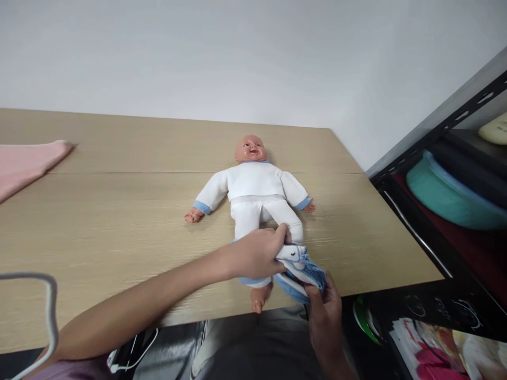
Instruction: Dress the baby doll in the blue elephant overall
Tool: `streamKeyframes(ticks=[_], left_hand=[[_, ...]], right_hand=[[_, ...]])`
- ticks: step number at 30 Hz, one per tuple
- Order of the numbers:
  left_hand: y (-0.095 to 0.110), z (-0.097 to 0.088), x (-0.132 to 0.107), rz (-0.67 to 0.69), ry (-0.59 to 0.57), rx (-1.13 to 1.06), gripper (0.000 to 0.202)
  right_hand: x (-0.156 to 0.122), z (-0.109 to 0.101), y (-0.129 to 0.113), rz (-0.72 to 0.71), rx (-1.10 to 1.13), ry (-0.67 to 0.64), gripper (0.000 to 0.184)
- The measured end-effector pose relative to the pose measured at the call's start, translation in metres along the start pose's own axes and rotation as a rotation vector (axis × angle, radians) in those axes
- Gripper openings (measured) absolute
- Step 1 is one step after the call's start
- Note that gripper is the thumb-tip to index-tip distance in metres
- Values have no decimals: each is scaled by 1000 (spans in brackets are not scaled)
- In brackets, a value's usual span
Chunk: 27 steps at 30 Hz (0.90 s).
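1. Currently the doll (255,184) lies face up on the table (119,221), head far, feet at the near edge, right of centre.
2. Left hand (257,253): fingers curled down over the doll's shins, closed around them. Its fingertips touch the top of the bootie (303,272).
3. Right hand (325,306): just below the near edge, pinching the blue-and-white bootie by its near rim between thumb and fingers. The bootie sits at the doll's right-side foot. I cannot tell how far the foot is inside.
4. Bare foot (259,300) on the left side hangs just past the near edge.
5. Judgement: the work goes best if the left hand pins the leg flat and straight while the right hand moves the bootie along the line of the leg, not sideways. A wider grip on the rim would spread the opening evenly.
6. Edges: the feet overhang the near edge, so a hard pull toward the body could drag the doll off. The table's right edge lies near the doll, with the black rack (435,158) and teal basin (447,198) beyond it.
7. Open room: bare wood to the left, as far as the pink cloth (24,163), and beyond the doll's head.
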<state>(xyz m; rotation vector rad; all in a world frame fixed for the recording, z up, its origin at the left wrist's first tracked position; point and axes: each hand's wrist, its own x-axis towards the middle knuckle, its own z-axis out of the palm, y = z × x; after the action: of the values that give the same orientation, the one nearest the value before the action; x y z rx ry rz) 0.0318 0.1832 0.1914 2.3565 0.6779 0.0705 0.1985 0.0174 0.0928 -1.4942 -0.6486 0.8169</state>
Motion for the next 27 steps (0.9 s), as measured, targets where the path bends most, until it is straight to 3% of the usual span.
streamKeyframes(ticks=[7,12,17,21,27], left_hand=[[-6,-2,2,83,20,-160,49],[-7,-2,3,80,71,-223,52],[-6,-13,3,97,55,-289,40],[-6,-26,0,88,53,-209,42],[-11,-40,-2,115,-37,-300,34]], right_hand=[[-2,-8,15,-8,15,-57,31],[0,-9,28,-30,31,-27,33],[11,4,13,16,25,-27,41],[26,14,1,-122,66,-83,50],[55,8,-10,-162,43,-240,35]])
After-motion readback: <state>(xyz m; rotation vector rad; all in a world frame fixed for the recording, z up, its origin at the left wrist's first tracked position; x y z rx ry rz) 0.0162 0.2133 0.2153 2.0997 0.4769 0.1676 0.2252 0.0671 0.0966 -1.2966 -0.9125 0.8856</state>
